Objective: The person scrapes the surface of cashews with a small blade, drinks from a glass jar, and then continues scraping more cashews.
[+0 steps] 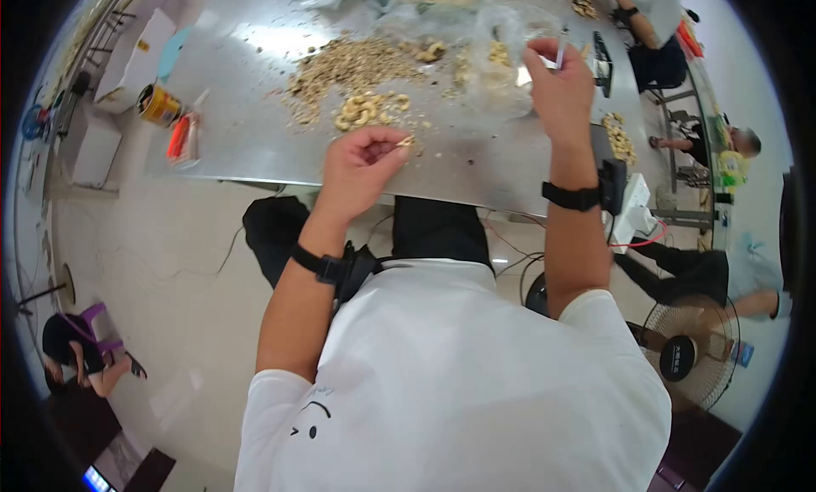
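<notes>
Between the thumb and fingertips of my left hand (364, 164) is a small pale cashew piece (408, 142), just above the table's near edge. Closed around a thin metal tool (561, 51), my right hand (563, 84) is raised over the right side, beside a clear plastic bag (501, 75) with cashews in it. Peeled cashews (364, 109) lie in a small pile just beyond my left hand. Behind them spreads a larger heap of brown skins and crumbs (344, 71) on the metal table (246, 92).
A yellow can (158, 106) and a red-orange item (180, 139) stand at the table's left. More cashews (619, 138) lie by the right edge, near a white power strip (633, 207). A fan (688, 352) and other people are at the right; another person sits lower left.
</notes>
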